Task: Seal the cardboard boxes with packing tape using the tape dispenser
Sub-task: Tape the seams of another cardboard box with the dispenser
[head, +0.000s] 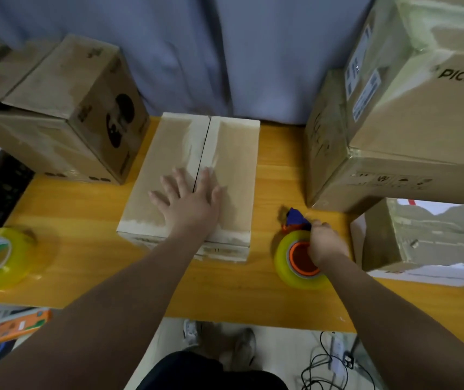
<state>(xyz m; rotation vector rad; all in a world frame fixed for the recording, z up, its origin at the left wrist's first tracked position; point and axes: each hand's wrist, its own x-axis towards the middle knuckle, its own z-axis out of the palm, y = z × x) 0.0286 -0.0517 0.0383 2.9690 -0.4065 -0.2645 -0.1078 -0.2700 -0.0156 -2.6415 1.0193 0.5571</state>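
Box: the pale rectangular cardboard box [236,164] sits mid-frame on the yellow wooden table [84,209], two top flaps closed and meeting at a dark centre seam [201,153].
Seam: no fresh strip over it that I can see, only whitish patches alongside (old tape marks, by the look).
Left hand: the left hand [190,202] lies flat across the seam on the near half of the lid, fingers straight and spread, pressing, not gripping.
Right hand: right of centre and lower, the right hand [325,243] has its fingers curled round the blue-and-orange tape dispenser with its yellowish clear roll [292,249].
Dispenser: down on the table, near the box's right side but apart from it.
Risk one: ease that left palm and the flaps may spring, so the tape would bridge a gap and hold poorly.
Risk two: the palm sits on the seam, so a strip run along the line would meet the fingers unless the hand shifts aside.
Risk three: a loose tape end could fold back and stick to itself as the dispenser lifts.
Crowding: the stack of large brown cartons [422,122] at the right edge hems in the right arm, and a knock is possible.
Spare: a second yellowish tape roll [17,243] lies at the lower left, well clear.
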